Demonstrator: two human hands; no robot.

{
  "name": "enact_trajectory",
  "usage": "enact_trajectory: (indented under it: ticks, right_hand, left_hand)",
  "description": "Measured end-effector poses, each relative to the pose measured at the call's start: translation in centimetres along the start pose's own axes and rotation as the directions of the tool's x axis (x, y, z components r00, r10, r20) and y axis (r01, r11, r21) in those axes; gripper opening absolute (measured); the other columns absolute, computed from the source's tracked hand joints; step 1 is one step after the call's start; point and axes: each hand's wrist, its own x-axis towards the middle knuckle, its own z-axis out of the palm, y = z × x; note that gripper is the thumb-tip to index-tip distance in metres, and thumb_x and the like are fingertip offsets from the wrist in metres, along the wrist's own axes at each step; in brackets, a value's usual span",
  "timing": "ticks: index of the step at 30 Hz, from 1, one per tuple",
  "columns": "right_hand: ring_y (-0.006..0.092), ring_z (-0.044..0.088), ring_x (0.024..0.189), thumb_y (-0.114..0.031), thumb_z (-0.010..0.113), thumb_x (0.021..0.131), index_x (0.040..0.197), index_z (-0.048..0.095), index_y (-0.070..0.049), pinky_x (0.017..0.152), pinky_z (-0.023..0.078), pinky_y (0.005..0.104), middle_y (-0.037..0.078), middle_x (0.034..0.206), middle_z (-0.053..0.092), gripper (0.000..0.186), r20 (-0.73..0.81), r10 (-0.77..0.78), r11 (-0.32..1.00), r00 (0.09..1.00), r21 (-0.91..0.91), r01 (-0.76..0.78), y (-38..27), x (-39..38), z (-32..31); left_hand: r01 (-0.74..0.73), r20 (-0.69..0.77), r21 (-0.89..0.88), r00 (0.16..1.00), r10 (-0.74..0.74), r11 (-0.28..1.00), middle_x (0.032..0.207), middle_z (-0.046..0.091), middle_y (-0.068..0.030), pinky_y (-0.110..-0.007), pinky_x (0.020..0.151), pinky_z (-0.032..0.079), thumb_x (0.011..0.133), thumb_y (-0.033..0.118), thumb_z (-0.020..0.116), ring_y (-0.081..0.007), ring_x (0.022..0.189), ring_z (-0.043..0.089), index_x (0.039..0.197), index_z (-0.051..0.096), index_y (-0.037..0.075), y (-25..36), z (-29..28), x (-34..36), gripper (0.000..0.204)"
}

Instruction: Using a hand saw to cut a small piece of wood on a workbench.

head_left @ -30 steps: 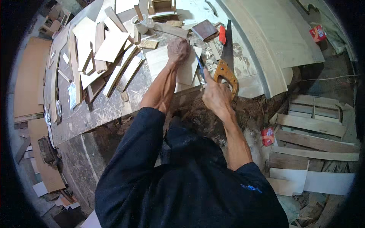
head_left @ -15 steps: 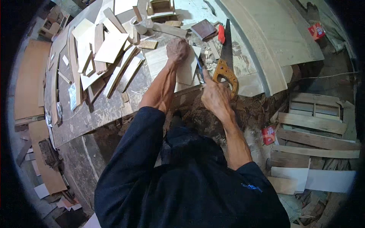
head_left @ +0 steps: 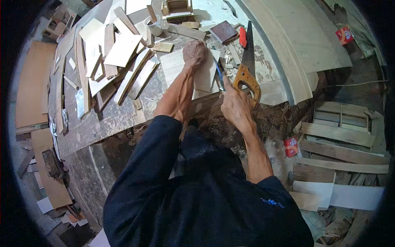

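A thin, pale wooden board (head_left: 175,69) lies at the near edge of the worktable. On its top rests my left hand (head_left: 195,54), balled into a fist and holding the board down; its fingertips are hidden. Along the board's right edge runs a narrow blue tool (head_left: 218,68), its exact kind unclear. My right hand (head_left: 237,105) is closed round its near end. Just right of that hand lies a handsaw (head_left: 247,80) with a yellow-brown handle and dark blade, pointing away from me. A red-handled object (head_left: 242,37) lies beside the saw blade.
Loose boards and offcuts (head_left: 123,49) are heaped on the left of the worktable (head_left: 98,129). Behind my left hand stand a white cup (head_left: 155,29) and a small wooden box (head_left: 177,6). A dark square block (head_left: 223,32) lies farther right. Stacked wooden strips (head_left: 337,133) fill the right side.
My right hand and the blue tool have shifted slightly toward me along the board's edge. My left fist stays on the board. The whole view has moved a little.
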Motion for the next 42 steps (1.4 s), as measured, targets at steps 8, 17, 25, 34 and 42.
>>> enact_trajectory:
  ticks: [8,17,25,34,42]
  right_hand:
    - [0.0449,0.066,0.078,-0.007,0.048,0.087,0.141,0.044,-0.003,0.072,0.05,0.0519,0.028,0.087,0.067,0.055,-0.09,-0.078,0.994,0.993,-0.09,0.07,0.8,0.3,0.6]
    - [0.0475,0.065,0.082,-0.005,0.049,0.086,0.143,0.042,-0.008,0.075,0.05,0.0541,0.03,0.088,0.066,0.058,-0.124,-0.112,0.991,0.986,-0.091,0.101,0.6,0.0,-0.8]
    - [0.0478,0.065,0.076,-0.006,0.049,0.086,0.144,0.04,-0.008,0.073,0.05,0.0535,0.028,0.081,0.067,0.058,-0.084,-0.076,0.995,0.994,-0.071,0.07,0.4,-0.2,-0.4]
    - [0.0456,0.065,0.075,-0.006,0.05,0.087,0.141,0.045,-0.007,0.072,0.049,0.0526,0.027,0.081,0.066,0.055,0.008,0.049,0.998,0.999,-0.046,-0.049,-0.9,-0.1,-2.3]
    - [0.0437,0.065,0.069,-0.008,0.053,0.087,0.143,0.041,-0.006,0.067,0.051,0.0502,0.023,0.076,0.067,0.058,0.017,-0.041,0.992,0.999,-0.115,0.043,0.0,1.1,-1.2]
  left_hand:
    - [-0.067,-0.026,-0.048,0.997,0.066,0.997,0.087,0.07,-0.02,-0.045,0.076,0.053,0.079,0.017,0.055,-0.036,0.083,0.068,0.083,0.073,0.006,-0.5,0.7,0.5,0.022]
    - [-0.074,-0.043,-0.059,0.997,0.071,0.996,0.083,0.067,-0.0232,-0.05,0.074,0.05,0.085,0.029,0.057,-0.0418,0.079,0.066,0.078,0.071,0.002,-0.2,0.8,1.3,0.031]
    - [-0.058,-0.01,0.048,0.998,0.059,0.997,0.084,0.069,-0.02,-0.047,0.076,0.054,0.085,0.023,0.055,-0.0376,0.081,0.068,0.084,0.072,0.004,0.1,0.6,0.6,0.026]
    - [-0.005,0.004,-0.006,1.0,0.005,1.0,0.087,0.07,-0.021,-0.047,0.076,0.053,0.087,0.027,0.054,-0.0386,0.083,0.068,0.083,0.073,0.004,0.2,1.4,0.8,0.031]
    - [0.002,-0.048,-0.062,0.999,-0.005,0.998,0.083,0.069,-0.0227,-0.047,0.072,0.054,0.083,0.021,0.054,-0.0389,0.078,0.068,0.081,0.072,0.003,0.3,0.8,0.9,0.026]
